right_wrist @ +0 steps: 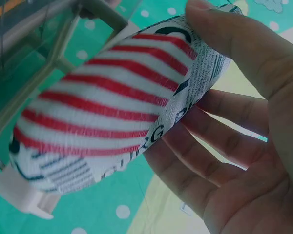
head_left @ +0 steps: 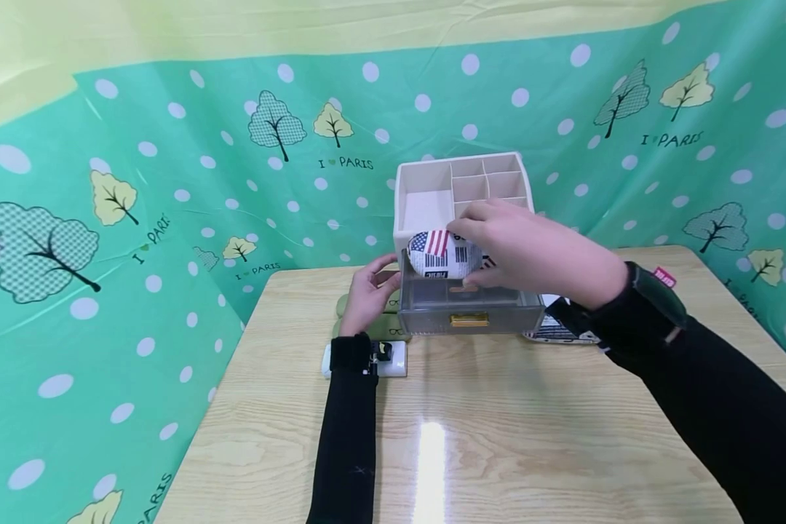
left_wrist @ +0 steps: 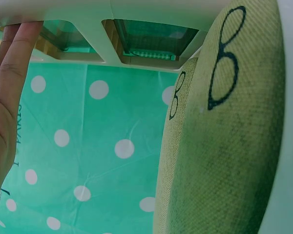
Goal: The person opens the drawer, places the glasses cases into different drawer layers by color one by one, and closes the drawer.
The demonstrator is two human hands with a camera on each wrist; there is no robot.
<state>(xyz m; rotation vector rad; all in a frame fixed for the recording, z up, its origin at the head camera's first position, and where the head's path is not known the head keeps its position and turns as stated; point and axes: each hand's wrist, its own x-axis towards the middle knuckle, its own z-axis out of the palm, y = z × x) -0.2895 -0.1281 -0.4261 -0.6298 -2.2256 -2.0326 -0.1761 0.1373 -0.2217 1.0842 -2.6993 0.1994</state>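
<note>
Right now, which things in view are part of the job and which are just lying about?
In the job:
- flag-print case, held in the right grip
- organizer, clear drawer pulled out; left grip touches its side

Apparently just lying about:
- two green cases
- white item by the left wrist
- print-patterned item right of the drawer

left grip straight-fingered, right grip curled

Light wood table: drawer organizer; left of it, two green cases, white object; right, printed item.
</note>
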